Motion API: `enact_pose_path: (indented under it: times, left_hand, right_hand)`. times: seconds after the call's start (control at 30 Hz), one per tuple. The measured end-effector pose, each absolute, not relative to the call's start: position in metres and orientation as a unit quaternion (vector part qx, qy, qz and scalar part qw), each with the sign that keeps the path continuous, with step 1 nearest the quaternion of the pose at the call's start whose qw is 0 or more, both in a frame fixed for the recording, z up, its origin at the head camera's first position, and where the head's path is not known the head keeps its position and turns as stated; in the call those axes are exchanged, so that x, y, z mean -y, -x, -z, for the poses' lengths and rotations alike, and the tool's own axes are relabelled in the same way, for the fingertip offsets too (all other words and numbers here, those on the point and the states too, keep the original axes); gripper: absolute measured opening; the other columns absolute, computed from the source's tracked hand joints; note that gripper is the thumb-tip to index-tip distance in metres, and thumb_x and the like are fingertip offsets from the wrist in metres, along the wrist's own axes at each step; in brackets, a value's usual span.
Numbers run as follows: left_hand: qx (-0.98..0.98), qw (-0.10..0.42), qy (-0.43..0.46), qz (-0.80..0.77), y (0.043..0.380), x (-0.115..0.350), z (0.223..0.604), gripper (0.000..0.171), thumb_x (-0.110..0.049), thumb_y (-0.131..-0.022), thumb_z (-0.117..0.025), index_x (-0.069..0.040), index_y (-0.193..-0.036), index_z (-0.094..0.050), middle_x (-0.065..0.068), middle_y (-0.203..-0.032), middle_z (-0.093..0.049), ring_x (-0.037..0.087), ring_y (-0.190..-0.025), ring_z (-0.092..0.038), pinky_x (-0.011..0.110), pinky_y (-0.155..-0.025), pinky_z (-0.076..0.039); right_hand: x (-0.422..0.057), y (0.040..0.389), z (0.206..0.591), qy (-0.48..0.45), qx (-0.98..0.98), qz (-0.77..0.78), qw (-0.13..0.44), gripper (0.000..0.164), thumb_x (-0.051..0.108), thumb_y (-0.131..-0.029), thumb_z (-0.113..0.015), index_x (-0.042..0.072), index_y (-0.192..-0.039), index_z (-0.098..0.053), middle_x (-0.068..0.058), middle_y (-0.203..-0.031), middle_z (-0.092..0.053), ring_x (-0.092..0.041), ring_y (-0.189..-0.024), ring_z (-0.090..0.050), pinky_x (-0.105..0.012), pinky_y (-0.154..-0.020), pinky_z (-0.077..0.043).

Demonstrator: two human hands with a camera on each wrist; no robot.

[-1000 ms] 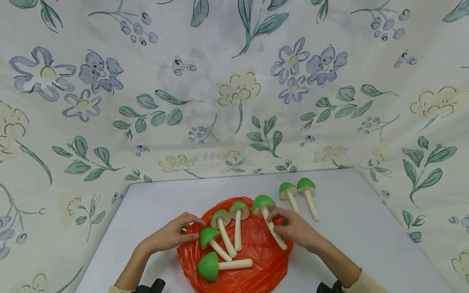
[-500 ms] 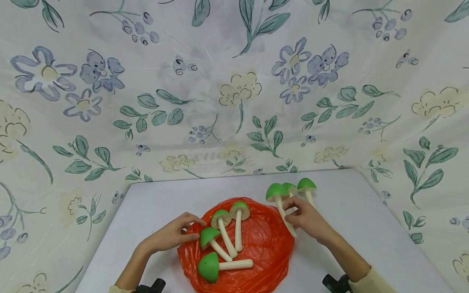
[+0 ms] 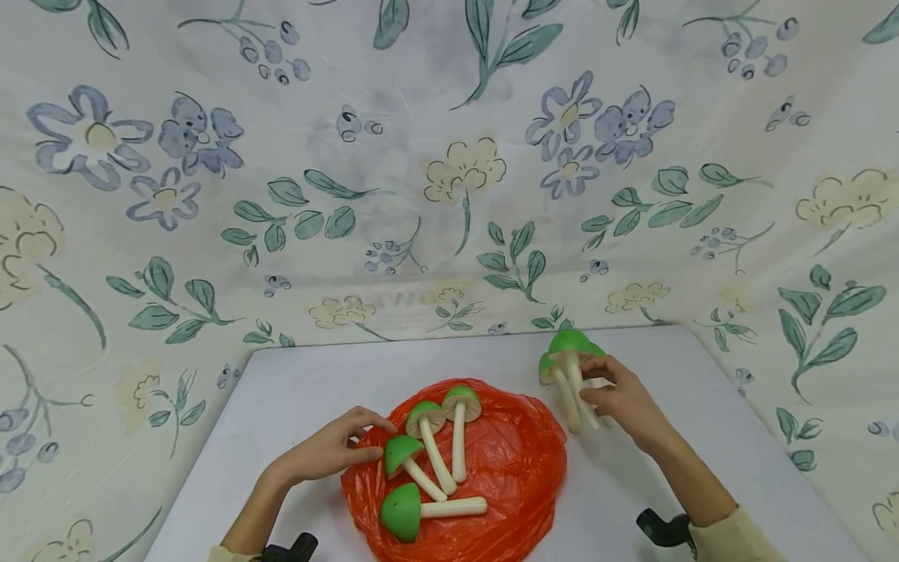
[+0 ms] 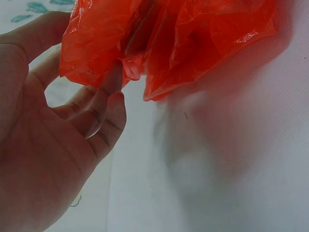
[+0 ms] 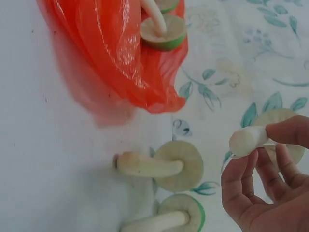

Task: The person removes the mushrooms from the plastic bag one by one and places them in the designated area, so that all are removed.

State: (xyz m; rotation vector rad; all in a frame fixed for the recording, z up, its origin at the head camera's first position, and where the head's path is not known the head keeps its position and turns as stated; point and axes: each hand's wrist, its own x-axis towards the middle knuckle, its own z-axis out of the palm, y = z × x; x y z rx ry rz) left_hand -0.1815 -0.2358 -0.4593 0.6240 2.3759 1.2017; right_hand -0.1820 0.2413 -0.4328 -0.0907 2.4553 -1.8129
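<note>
My right hand (image 3: 628, 402) pinches the cream stem of a toy mushroom (image 3: 567, 341) with a green cap, above the table's back right. The right wrist view shows the stem end between thumb and fingers, and two more mushrooms lying below, one with a pale cap underside (image 5: 181, 166) and one with a green rim (image 5: 186, 212). From the head they are partly hidden behind the held one. My left hand (image 3: 333, 449) holds the left rim of a red plastic bag (image 4: 203, 43), its fingers curled at the edge. Several green-capped mushrooms (image 3: 402, 511) lie in the bag.
The white table (image 3: 295, 382) carries the bag at its front middle. Floral cloth (image 3: 393, 234) hangs along the back and both sides. A black wrist camera mount (image 3: 663, 528) sits on the right forearm, another (image 3: 291, 548) on the left.
My right hand has carried the mushroom from over the bag, rightward and back, to over the two on the table. My left hand has stayed at the bag's rim.
</note>
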Motion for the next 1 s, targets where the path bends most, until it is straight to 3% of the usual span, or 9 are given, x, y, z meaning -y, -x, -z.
enact_pose_path:
  times: [0.23, 0.6, 1.0]
  left_hand:
    - [-0.852, 0.203, -0.221, -0.429, 0.181, 0.236, 0.458, 0.03, -0.024, -0.096, -0.069, -0.021, -0.126, -0.066, 0.009, -0.129, -0.052, 0.029, -0.118, -0.049, 0.047, -0.092, -0.048]
    - [-0.85, 0.203, -0.221, -0.432, 0.181, 0.237, 0.458, 0.03, -0.024, -0.097, -0.069, -0.021, -0.126, -0.066, 0.009, -0.131, -0.052, 0.03, -0.12, -0.049, 0.051, -0.094, -0.049]
    - [-0.855, 0.201, -0.219, -0.425, 0.18, 0.238, 0.457, 0.029, -0.025, -0.097, -0.068, -0.021, -0.126, -0.066, 0.009, -0.132, -0.051, 0.03, -0.12, -0.049, 0.052, -0.094, -0.048]
  right_hand:
    - [-0.263, 0.19, 0.441, 0.012, -0.811, 0.584, 0.022, 0.046, 0.011, -0.095, -0.065, 0.0, -0.134, -0.045, -0.023, -0.135, -0.053, -0.025, -0.099, -0.062, -0.036, -0.076, -0.056]
    - [-0.304, 0.207, 0.451, -0.03, -0.822, 0.569, 0.011, 0.056, 0.015, -0.101, -0.058, -0.003, -0.148, -0.035, -0.026, -0.145, -0.045, -0.005, -0.1, -0.057, -0.028, -0.079, -0.054]
    - [-0.345, 0.226, 0.483, -0.066, -0.81, 0.58, 0.057, 0.062, 0.018, -0.102, -0.056, -0.008, -0.151, -0.03, -0.032, -0.149, -0.041, -0.008, -0.098, -0.062, -0.029, -0.082, -0.054]
